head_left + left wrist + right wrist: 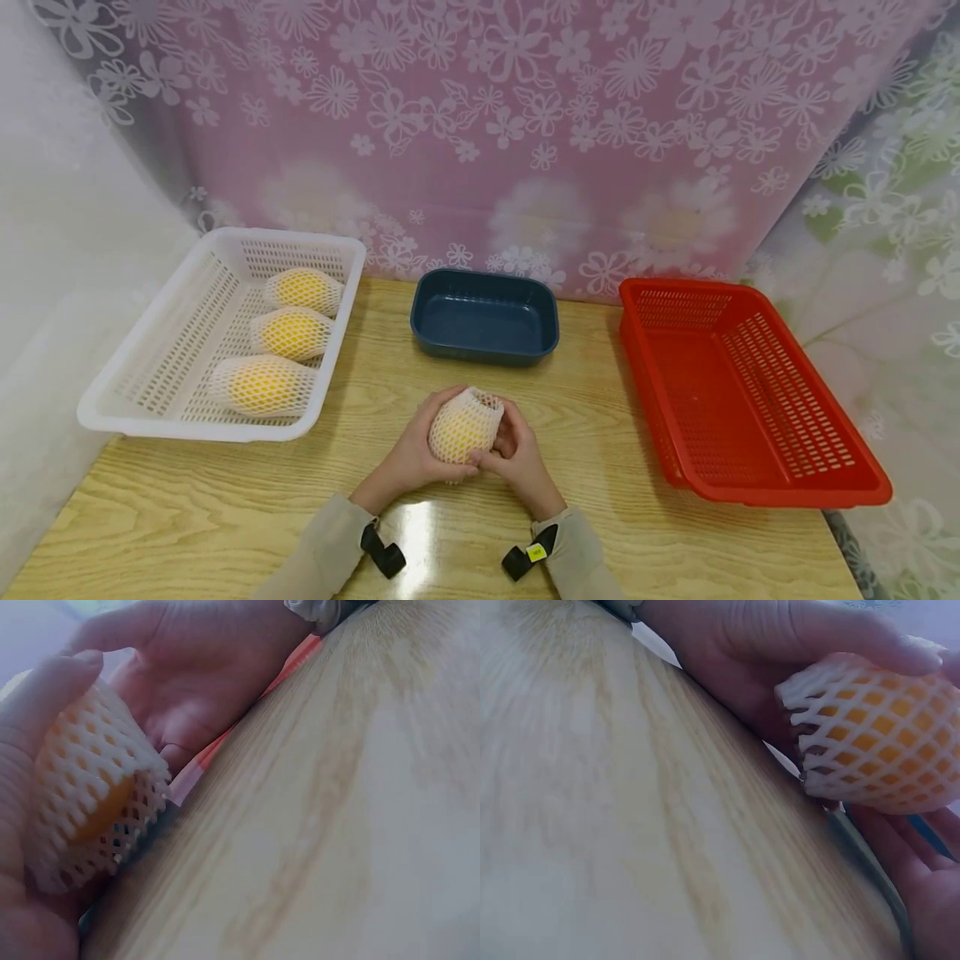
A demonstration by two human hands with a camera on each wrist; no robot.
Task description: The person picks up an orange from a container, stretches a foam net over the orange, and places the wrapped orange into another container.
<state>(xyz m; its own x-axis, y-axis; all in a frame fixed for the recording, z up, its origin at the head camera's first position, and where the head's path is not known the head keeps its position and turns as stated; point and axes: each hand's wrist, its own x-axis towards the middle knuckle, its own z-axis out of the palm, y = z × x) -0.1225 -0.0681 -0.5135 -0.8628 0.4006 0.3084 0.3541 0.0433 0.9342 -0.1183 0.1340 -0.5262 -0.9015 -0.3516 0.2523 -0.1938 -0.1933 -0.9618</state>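
Between both hands, just above the near middle of the table, is a yellow-orange fruit in a white foam net. My left hand grips it from the left side, with the thumb across the near face. From the other side my right hand holds it, its thumb on the front and its fingers bent behind. In the left wrist view the foam net stands loose and open past the fruit's end. The right wrist view shows the netted fruit close up; the exact kind of fruit is hard to tell.
At the left, a white plastic basket holds three netted yellow fruits. A dark blue tub stands at the back middle of the wooden table. On the right sits a red slotted basket. A flowered pink curtain hangs behind.
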